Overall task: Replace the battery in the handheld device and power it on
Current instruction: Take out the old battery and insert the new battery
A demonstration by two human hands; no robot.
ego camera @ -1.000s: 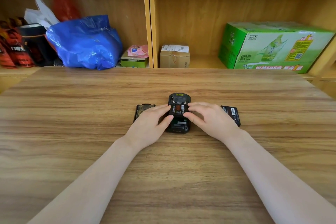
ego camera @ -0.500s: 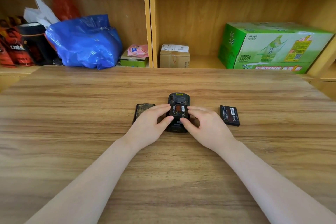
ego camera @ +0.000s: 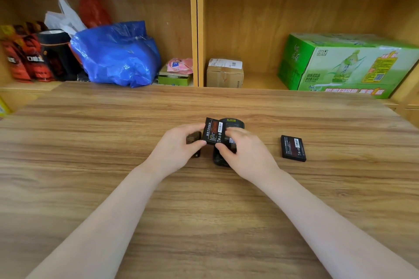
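Device: black handheld device (ego camera: pixel 229 124) lies back-up near the middle of the wooden table (ego camera: pixel 204 222), its lower half hidden under the right hand.
Lifted battery: black battery (ego camera: pixel 214 131) with a red-and-white label, tilted up on edge just left of the device's top — both hands are on it.
Left hand: left hand (ego camera: pixel 175 150) pinches the battery's left edge, thumb at its lower corner and fingers curled over its upper edge.
Right hand: right hand (ego camera: pixel 247 154) reaches over the device, thumb and fingertips closed on the battery's right side; whether it also presses the device cannot be told.
Cover: dark flat piece (ego camera: pixel 194 140) lies on the table just left of the device, mostly hidden behind the left hand.
Second battery: another black battery (ego camera: pixel 293 148) lies flat, label up, well to the right of the device — nothing touches it.
Shelf behind: blue plastic bag (ego camera: pixel 118 54), small cardboard box (ego camera: pixel 224 73) and green drinks carton (ego camera: pixel 344 65) stand beyond the table's far edge.
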